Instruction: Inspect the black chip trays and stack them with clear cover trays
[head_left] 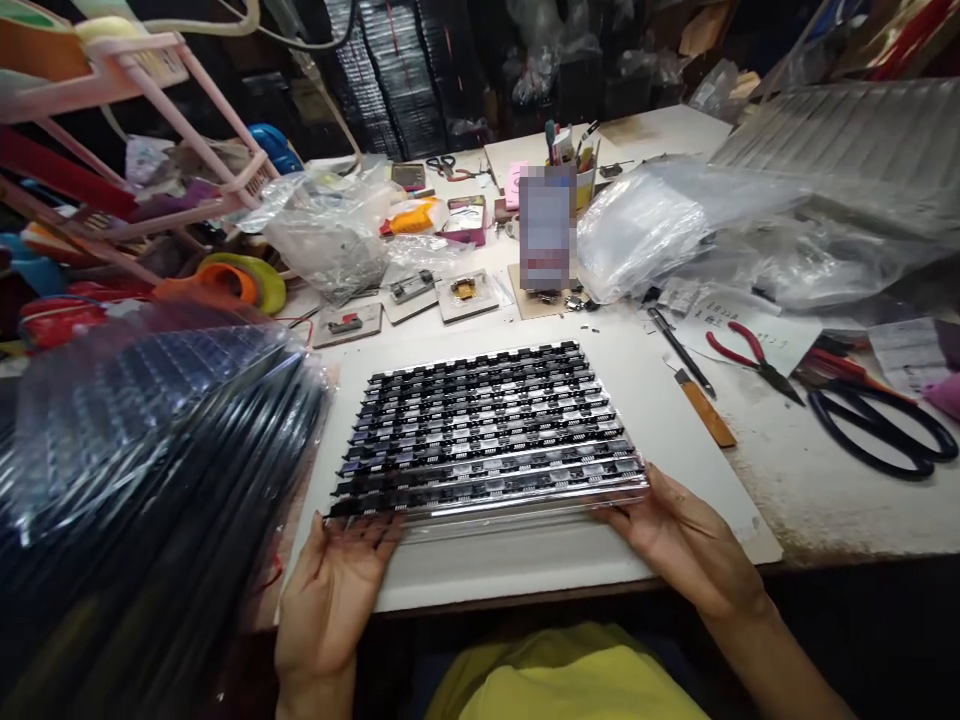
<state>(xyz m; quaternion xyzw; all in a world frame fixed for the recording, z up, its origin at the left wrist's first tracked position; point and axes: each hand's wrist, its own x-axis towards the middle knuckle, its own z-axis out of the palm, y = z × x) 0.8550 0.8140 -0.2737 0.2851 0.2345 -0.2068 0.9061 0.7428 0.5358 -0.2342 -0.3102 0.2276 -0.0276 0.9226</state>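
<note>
A clear plastic tray [517, 508] filled with rows of small black parts [487, 420] lies in front of me over a white board [420, 585]. My left hand [330, 580] grips its near left corner, fingers under the edge and thumb at the side. At the near right corner my right hand [682, 540] holds the tray in the same way, its fingertips partly hidden beneath. The tray's near edge looks slightly raised off the board.
To the left leans a stack of plastic-wrapped trays [225, 450]. Red-handled pliers [757, 360], black scissors [881, 425] and a cutter blade with an orange-brown handle [706, 408] lie at the right. Clear plastic bags [675, 225] and small fixtures [409, 295] sit farther back, near a pink rack [172, 110].
</note>
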